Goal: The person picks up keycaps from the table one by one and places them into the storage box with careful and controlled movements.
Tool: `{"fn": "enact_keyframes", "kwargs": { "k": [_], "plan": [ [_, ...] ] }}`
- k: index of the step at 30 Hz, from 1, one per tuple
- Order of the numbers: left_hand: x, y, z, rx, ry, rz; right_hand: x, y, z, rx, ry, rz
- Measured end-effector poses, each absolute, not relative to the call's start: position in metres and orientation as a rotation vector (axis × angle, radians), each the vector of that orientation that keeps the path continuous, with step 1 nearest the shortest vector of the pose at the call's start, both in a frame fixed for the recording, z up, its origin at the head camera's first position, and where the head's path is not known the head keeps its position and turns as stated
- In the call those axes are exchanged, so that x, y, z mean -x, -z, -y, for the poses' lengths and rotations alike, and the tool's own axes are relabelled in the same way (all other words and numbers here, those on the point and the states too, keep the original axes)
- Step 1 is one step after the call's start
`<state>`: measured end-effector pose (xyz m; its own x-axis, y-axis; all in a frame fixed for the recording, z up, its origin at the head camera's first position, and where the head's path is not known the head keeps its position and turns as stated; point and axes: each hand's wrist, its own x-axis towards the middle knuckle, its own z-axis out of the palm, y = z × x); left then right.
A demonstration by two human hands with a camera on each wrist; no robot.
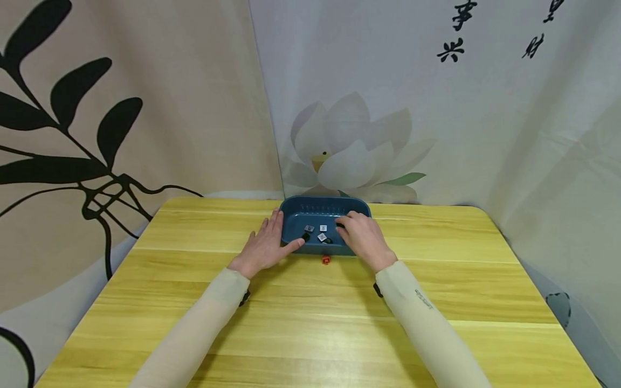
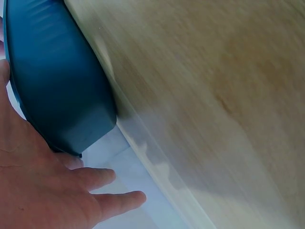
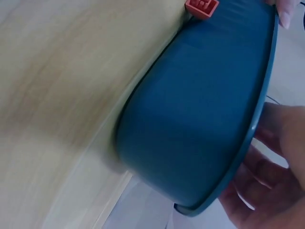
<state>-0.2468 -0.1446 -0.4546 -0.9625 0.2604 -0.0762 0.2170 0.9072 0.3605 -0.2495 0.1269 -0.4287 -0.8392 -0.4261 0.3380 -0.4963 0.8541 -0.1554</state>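
A blue rectangular tray [image 1: 326, 249] stands at the far edge of the table. Inside lie several small pieces that look like keycaps: pale ones, such as a white keycap [image 1: 323, 228], and dark ones, such as a black keycap [image 1: 305, 236]. My left hand [image 1: 264, 245] rests along the tray's left rim, fingers straight and thumb over the front corner. My right hand [image 1: 363, 237] reaches over the right side with curled fingers, thumb and forefinger pinching a small black piece [image 1: 340, 224]. In the right wrist view, the tray wall hides those fingertips.
A red hollow keycap [image 1: 326, 260] lies on the wooden table [image 1: 310, 323], against the tray's front wall; the right wrist view also shows it. Behind the table hangs a printed curtain [image 1: 364, 151]. In the left wrist view, the tray's end lies close to the table edge.
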Motion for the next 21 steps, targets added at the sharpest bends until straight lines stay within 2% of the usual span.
{"fn": "enact_keyframes", "kwargs": {
  "k": [11, 21],
  "plan": [
    [0.248, 0.456, 0.144, -0.377, -0.543, -2.948, 0.251, 0.430, -0.124, -0.629, -0.294, 2.800],
    [0.248, 0.457, 0.145, -0.369, -0.518, -2.960, 0.218, 0.428, -0.125, -0.811, -0.422, 2.628]
  ]
}}
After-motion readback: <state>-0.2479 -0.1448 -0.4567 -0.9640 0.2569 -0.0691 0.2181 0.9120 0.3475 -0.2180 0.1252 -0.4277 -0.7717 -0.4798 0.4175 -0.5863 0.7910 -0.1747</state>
